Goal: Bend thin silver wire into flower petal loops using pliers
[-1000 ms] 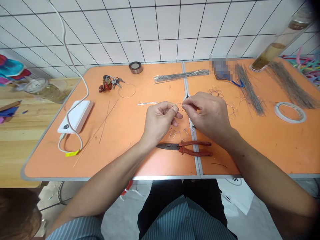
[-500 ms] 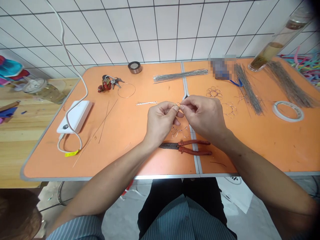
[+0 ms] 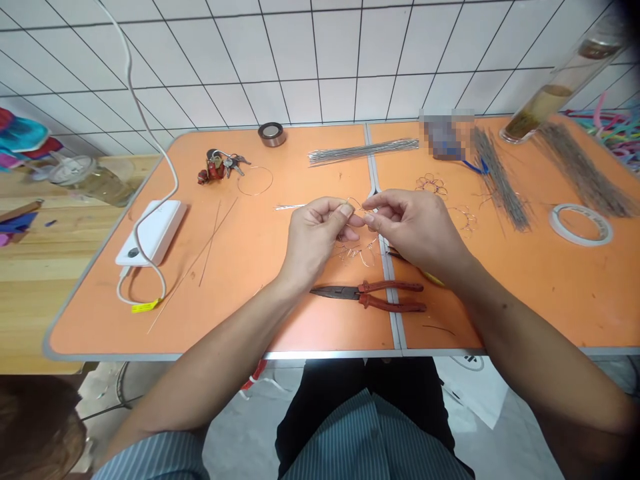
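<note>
My left hand [image 3: 320, 233] pinches a thin copper-coloured wire [image 3: 356, 203] between thumb and fingertips, and a small curve of it stands out above the fingers. Just to the right, my right hand [image 3: 413, 223] has its thumb and index fingertips together at the wire; whether they grip it is too fine to tell. Under the hands lies a bent wire shape [image 3: 357, 253], partly covered. Red-handled pliers [image 3: 367, 293] rest on the table nearer to me. A second tool with a yellow handle [image 3: 433, 279] shows partly below my right hand.
Wire flowers [image 3: 431, 185] lie right of the hands. Bundles of straight wire [image 3: 365, 152] are at the back, with a white tape ring [image 3: 581, 224] at right. Dark tape [image 3: 272, 134], keys [image 3: 230, 163], a wire ring [image 3: 255, 181] and a white power bank [image 3: 150, 233] are leftward.
My hands have drawn slightly apart, the left one moving left. More of the wire shows between them, and the yellow-handled tool has come into sight below my right hand.
</note>
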Tool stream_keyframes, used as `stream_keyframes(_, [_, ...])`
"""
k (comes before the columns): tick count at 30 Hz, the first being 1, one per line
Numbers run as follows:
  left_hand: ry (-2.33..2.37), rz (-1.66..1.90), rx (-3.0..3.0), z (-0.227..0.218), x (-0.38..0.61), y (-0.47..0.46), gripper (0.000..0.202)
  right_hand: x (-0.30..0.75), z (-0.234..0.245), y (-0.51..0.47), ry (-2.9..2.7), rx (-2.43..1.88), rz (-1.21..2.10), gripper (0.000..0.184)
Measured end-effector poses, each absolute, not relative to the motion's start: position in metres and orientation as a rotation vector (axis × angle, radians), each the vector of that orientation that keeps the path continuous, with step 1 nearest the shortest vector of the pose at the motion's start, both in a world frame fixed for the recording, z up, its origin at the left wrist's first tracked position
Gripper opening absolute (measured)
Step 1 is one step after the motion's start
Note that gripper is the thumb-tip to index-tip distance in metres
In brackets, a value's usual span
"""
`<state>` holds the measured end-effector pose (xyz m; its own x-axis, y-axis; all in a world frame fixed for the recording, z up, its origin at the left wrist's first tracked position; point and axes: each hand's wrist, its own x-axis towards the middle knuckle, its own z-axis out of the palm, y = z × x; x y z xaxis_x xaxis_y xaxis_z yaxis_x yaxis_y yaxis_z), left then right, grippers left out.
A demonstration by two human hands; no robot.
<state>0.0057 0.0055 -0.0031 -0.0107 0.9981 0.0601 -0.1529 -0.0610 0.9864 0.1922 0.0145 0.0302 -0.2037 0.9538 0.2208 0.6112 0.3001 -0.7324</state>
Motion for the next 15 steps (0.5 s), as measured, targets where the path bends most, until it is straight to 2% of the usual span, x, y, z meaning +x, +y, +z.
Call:
stream_keyframes(6, [1.022,1.250,1.094,-0.004,0.006,0.007,0.032,0.198,0.025,0.023,-1.911,-1.434,0.704,0.016])
stream_keyframes(15, [0.989,1.199,0.946,-0.003,0.002,0.012,0.030,0.201,0.023,0.026,-1.915,-1.465,0.679,0.017])
